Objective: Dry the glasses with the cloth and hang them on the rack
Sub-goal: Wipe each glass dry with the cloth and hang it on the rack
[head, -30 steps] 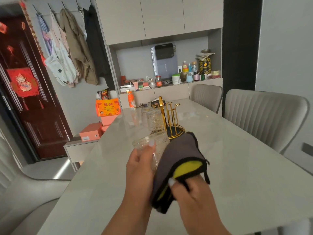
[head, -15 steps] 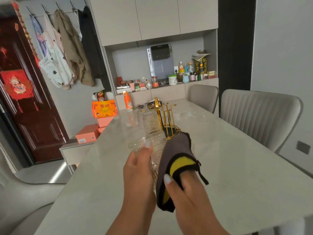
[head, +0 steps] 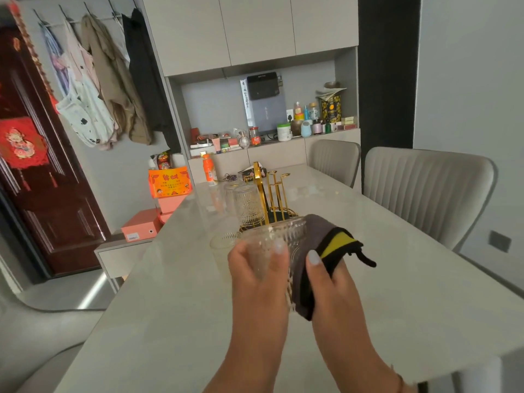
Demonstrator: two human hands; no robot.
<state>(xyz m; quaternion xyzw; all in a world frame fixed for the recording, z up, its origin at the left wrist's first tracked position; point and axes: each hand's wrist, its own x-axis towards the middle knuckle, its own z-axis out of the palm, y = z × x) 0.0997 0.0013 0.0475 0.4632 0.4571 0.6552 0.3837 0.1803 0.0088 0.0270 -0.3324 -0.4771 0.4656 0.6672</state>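
Your left hand [head: 259, 268] grips a ribbed glass [head: 279, 245] above the table [head: 397, 279]; your right hand [head: 330, 282] clutches the grey-and-yellow cloth [head: 317, 245] against its side. The gold rack [head: 273, 194] stands just behind, one glass [head: 249, 204] beside it, another [head: 224, 246] left. Bare tabletop lies to the right, chairs [head: 425, 188] along that edge.

A home dining room: a long pale table [head: 397, 279] with 2 padded chairs [head: 425, 188] at its right side, a cluttered cabinet niche [head: 269, 114] beyond its far end, clothes [head: 107, 80] hanging left of it beside a dark red door [head: 42, 194].
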